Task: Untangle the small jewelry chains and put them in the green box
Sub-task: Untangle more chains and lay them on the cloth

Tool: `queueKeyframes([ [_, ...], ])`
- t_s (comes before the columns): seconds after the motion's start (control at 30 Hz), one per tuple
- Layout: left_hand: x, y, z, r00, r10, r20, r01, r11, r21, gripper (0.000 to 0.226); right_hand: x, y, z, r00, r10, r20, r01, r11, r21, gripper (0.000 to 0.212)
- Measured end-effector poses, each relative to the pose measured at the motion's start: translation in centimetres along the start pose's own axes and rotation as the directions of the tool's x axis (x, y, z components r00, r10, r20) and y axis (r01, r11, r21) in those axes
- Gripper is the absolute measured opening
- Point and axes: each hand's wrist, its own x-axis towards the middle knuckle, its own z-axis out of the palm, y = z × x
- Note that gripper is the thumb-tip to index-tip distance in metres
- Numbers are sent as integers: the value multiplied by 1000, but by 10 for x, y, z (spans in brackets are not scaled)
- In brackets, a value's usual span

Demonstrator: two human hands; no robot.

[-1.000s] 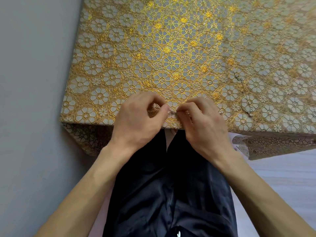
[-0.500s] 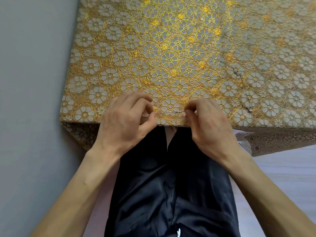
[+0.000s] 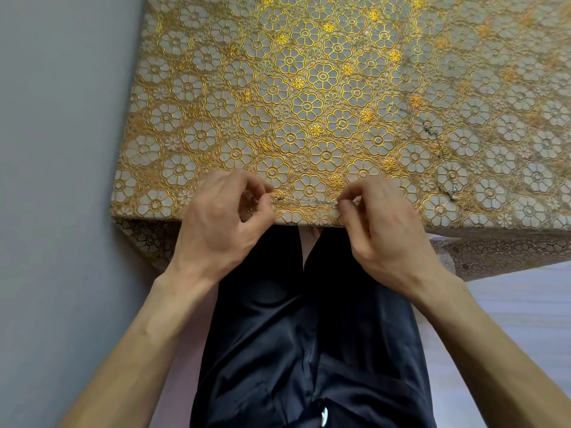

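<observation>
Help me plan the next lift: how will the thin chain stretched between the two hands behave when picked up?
Likely floppy: the chain runs straight only because the left hand and right hand pinch its ends; let go at one end, it should sag. It is probably very light, being so thin. It may snag on the embossed tablecloth if dragged.
</observation>
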Motion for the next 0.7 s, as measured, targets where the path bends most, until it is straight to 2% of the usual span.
queueKeyframes([
  [0.03, 0, 5, 0, 994, -107, 12, 108, 985, -138, 9, 0, -2, -1, 999, 36, 7, -36, 997, 64, 10],
  [0.1, 2, 12, 1, 959, -271, 85, 283, 878, -387, 13, 1, -6, -3, 994, 108, 25, -111, 973, 203, 9],
  [0.23, 14, 18, -1, 926, -349, 146, 364, 719, -592, 18, 7, -13, -7, 977, 197, 83, -213, 884, 416, 2],
  [0.37, 21, 21, -1, 901, -391, 189, 414, 642, -645, 16, 14, -14, -11, 973, 206, 108, -233, 858, 458, 10],
  [0.53, 25, 23, -5, 882, -406, 240, 447, 554, -702, 15, 18, -12, -12, 978, 167, 128, -206, 880, 427, 28],
  [0.7, 28, 27, -9, 873, -412, 261, 455, 498, -738, 14, 19, -11, -12, 974, 165, 153, -213, 894, 395, 27],
])
